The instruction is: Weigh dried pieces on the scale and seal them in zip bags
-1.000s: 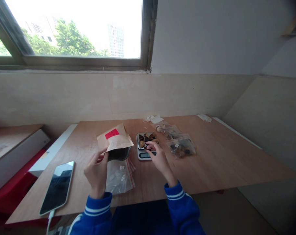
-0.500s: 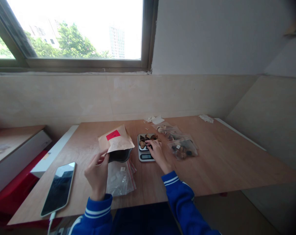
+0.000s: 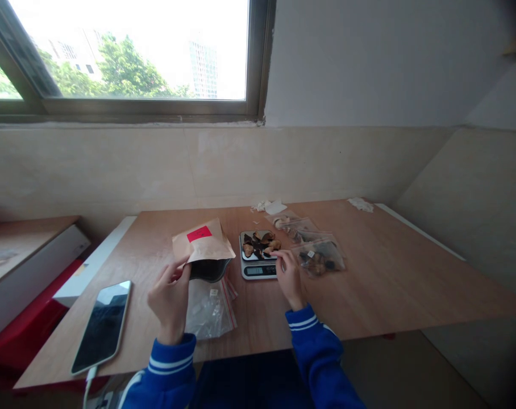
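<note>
My left hand (image 3: pixel 170 295) pinches the edge of a brown kraft paper pouch (image 3: pixel 207 245) with a red label. The pouch is held tilted above the table, and its dark mouth faces toward me. My right hand (image 3: pixel 290 278) is at the right side of a small digital kitchen scale (image 3: pixel 245 270), fingers stretched toward its plate with nothing visible in them. On the plate lie several dark brown and tan dried pieces (image 3: pixel 261 243), which look like dried mushrooms. The scale's display (image 3: pixel 254 271) is lit, its digits too small to read surely.
Clear zip bags (image 3: pixel 211 312) lie below the pouch. Right of the scale are several zip bags of dried pieces (image 3: pixel 320 258). A phone (image 3: pixel 102 326) with a white cable lies at left. Crumpled white scraps (image 3: pixel 275 207) and tissue (image 3: pixel 360 205) are along the back edge.
My right hand has drawn back from over the dried pieces to the scale's right side, uncovering the pile and more of the display. My left hand and the pouch have hardly moved.
</note>
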A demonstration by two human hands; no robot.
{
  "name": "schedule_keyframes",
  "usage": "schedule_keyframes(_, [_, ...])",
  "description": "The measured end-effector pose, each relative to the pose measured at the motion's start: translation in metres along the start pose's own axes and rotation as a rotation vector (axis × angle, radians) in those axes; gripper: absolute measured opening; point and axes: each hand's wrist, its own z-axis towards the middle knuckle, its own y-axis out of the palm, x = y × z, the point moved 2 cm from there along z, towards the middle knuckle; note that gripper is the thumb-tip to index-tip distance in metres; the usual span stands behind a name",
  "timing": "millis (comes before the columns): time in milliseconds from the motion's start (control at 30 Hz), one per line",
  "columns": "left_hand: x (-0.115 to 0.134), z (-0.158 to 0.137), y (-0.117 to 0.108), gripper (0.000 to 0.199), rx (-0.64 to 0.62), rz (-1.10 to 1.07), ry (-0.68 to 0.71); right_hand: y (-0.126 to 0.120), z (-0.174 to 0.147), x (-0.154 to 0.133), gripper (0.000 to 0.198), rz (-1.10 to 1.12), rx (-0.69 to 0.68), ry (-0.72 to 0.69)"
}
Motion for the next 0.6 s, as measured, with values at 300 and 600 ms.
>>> schedule_keyframes(300, [0.013, 0.008, -0.002, 0.018, 0.021, 0.039, 0.021, -0.004, -0.009, 0.005, 0.029, -0.022, 0.059, 0.019])
schedule_keyframes(600, [0.016, -0.003, 0.001, 0.017, -0.009, 0.032, 0.005, -0.006, -0.018, -0.035, 0.026, 0.12, 0.035, -0.112])
